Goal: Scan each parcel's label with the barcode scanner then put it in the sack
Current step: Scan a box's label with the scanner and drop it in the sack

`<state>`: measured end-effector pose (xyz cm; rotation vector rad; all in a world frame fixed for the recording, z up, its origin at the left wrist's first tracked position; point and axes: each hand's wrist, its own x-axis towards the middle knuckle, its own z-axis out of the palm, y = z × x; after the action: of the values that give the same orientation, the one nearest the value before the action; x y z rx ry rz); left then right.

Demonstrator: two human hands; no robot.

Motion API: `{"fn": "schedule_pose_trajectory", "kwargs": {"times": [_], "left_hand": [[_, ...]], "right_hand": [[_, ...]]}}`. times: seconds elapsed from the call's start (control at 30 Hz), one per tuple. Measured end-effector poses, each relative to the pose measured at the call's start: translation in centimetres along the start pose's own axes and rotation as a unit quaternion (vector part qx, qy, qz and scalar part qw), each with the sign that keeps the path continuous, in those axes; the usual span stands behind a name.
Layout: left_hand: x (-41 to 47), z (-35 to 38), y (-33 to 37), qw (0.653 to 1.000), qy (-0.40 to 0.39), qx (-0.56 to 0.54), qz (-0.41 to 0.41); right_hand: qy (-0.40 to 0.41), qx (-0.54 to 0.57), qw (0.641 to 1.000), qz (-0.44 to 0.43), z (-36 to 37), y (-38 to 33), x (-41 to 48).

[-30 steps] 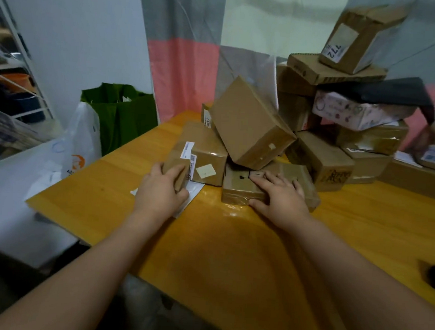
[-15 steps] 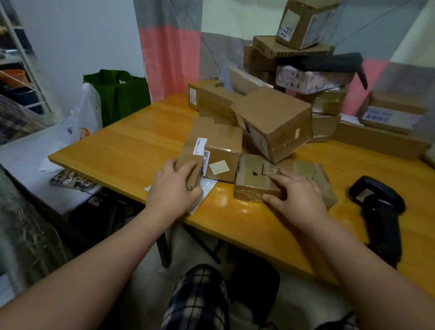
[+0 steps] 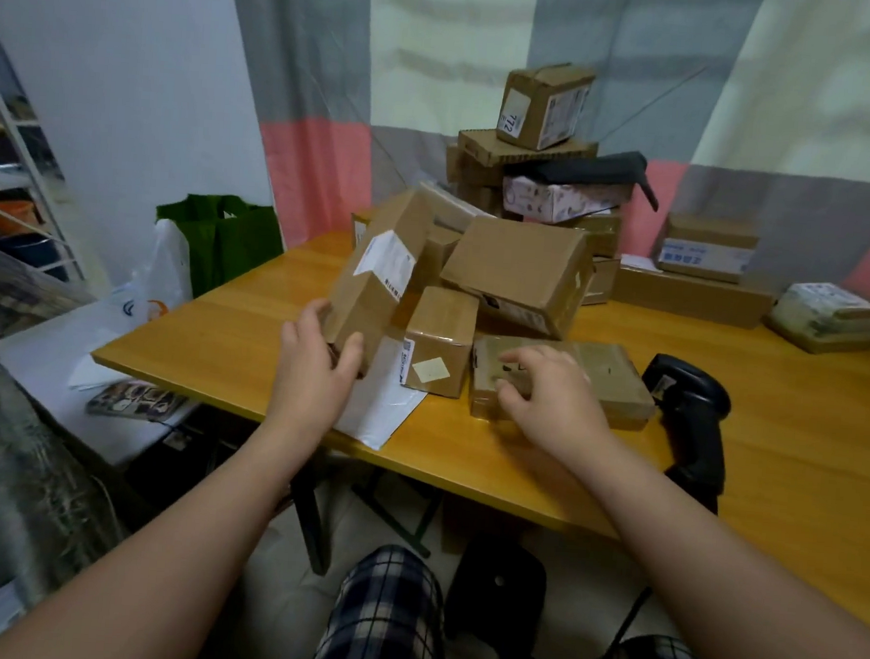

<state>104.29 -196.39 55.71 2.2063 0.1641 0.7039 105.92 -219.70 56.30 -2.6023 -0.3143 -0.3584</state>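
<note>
At a wooden table (image 3: 803, 406) heaped with parcels (image 3: 519, 273), a person's left hand (image 3: 311, 372) grasps a brown box (image 3: 374, 278) at center frame, tilted up off the tabletop where it lay half a second earlier, label showing. The blurred right hand (image 3: 546, 396) touches a flat parcel (image 3: 599, 379), grip unclear. Next, likely: reach the scanner (image 3: 694, 414), right of center.

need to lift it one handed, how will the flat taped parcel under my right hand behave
The flat taped parcel looks cardboard, so probably stiff, not floppy. Its glossy tape wrap may be slippery under the right hand. Lying low and wide on the table, it seems unlikely to tip.
</note>
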Motion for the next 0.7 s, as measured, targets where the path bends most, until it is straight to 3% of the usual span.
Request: {"fn": "schedule_pose_trajectory", "kwargs": {"times": [0.1, 0.17, 0.3, 0.4, 0.43, 0.5, 0.6, 0.67, 0.7], "left_hand": [[-1.0, -0.6, 1.2, 0.995, -0.014, -0.088, 0.045], [-1.5, -0.5, 2.0, 0.982, -0.041, -0.172, 0.059], [-1.7, 0.2, 4.8, 0.939, -0.095, -0.328, -0.036], [-1.2, 1.2, 5.7, 0.893, -0.18, -0.393, -0.125], [-1.1, 1.6, 5.8, 0.885, -0.211, -0.391, -0.137], [-1.2, 2.5, 6.3, 0.882, -0.268, -0.362, -0.137], [-1.4, 3.6, 7.8, 0.896, -0.342, -0.272, -0.079], [-1.0, 4.4, 8.7, 0.921, -0.326, -0.212, -0.001], [-0.6, 4.7, 9.1, 0.945, -0.27, -0.178, 0.056]], "right_hand": [[0.026, 0.173, 0.984, 0.014, -0.5, -1.6, 0.0], [0.041, 0.325, 0.943, 0.054, -1.3, -2.5, 0.0], [0.063, 0.558, 0.813, 0.151, -4.0, -2.6, 0.2], [0.071, 0.673, 0.708, 0.204, -5.6, -1.2, 0.8], [0.068, 0.687, 0.692, 0.211, -5.9, -0.9, 0.9], [0.061, 0.661, 0.714, 0.221, -5.8, -0.8, 0.7], [0.091, 0.548, 0.804, 0.214, -5.2, -0.7, 0.8], [0.119, 0.44, 0.874, 0.167, -5.6, -0.1, 1.1], [0.126, 0.369, 0.912, 0.128, -6.2, 0.2, 1.2]]}}
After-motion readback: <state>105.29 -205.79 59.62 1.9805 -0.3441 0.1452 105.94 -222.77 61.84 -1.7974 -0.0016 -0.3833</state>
